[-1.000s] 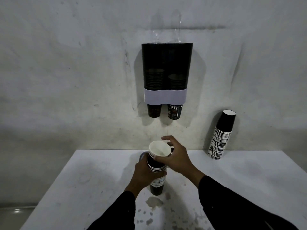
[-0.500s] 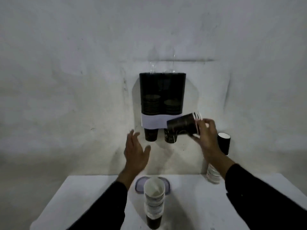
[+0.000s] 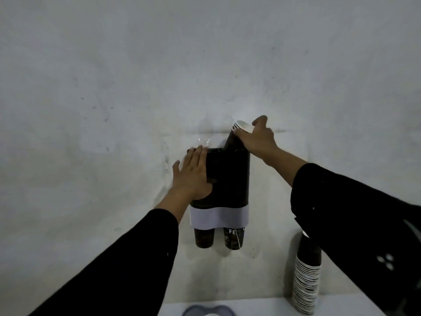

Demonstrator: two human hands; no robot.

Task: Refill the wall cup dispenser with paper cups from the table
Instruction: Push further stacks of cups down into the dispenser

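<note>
A person's right hand [image 3: 257, 139] grips a short nest of paper cups [image 3: 237, 136] near its white rims, fingers curled over the top, holding it tilted with its dark base entering the right-hand opening at the top of the wall dispenser [image 3: 227, 179]. The left hand [image 3: 192, 176] lies flat against the dispenser's left front, fingers straight and together, thumb spread, pressing on the dark casing and holding nothing. Both arms wear black sleeves [image 3: 127, 258] reaching up from below the dispenser.

The dispenser is a dark twin-tube unit fixed to a scuffed pale wall [image 3: 114, 87], with a white band [image 3: 218, 218] wrapped round its lower part. Below the band two dark cup bottoms poke out side by side: a plain one [image 3: 204, 238] on the left and a printed one [image 3: 233, 239] on the right.

Down and to the right of the dispenser a tall stack of cups [image 3: 306, 281] leans against the wall, standing on the white surface [image 3: 262, 307]. Directly below the dispenser, at the frame's bottom edge, a greyish lid-like piece [image 3: 198, 312] lies on the surface, only partly in view.
</note>
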